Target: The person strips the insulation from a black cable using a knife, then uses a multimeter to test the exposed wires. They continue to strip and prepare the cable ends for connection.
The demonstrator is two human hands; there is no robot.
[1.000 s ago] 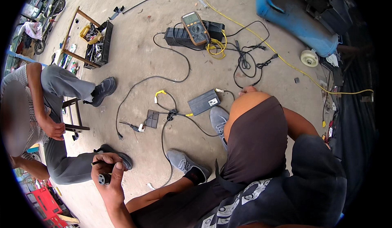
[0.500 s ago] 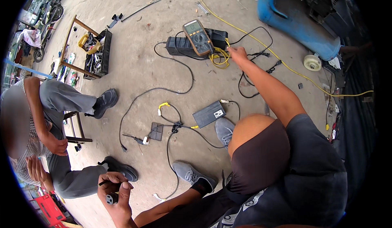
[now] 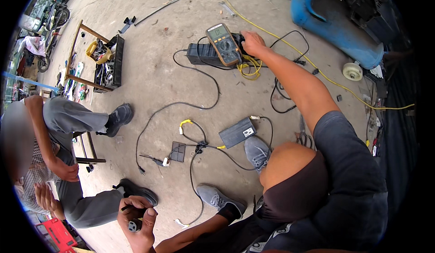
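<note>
My left hand (image 3: 139, 228), low in the view, is closed around a black cable connector (image 3: 134, 226) whose socket end points out of the fist. My right hand (image 3: 253, 43) reaches far forward, its fingers bent at the right end of a black ribbed box (image 3: 201, 53); what they grip there is hidden. Leaning on that box is an orange-and-grey multimeter (image 3: 223, 44), its screen lit, just left of my right hand. Bunched yellow leads (image 3: 249, 69) lie below it. Nearer my feet is a black charger brick (image 3: 237, 132) with cables joined to it.
Black cables (image 3: 199, 144) sprawl across the concrete floor, beside a small dark panel (image 3: 178, 152). Scissors (image 3: 303, 135) lie by my knee. A person (image 3: 50, 162) sits at left, near a toolbox (image 3: 117, 65). A blue air tank (image 3: 335, 28) stands at far right.
My right hand has moved from the yellow leads up and leftward to the box's end beside the multimeter. My left hand keeps the connector. The whole view has shifted slightly.
</note>
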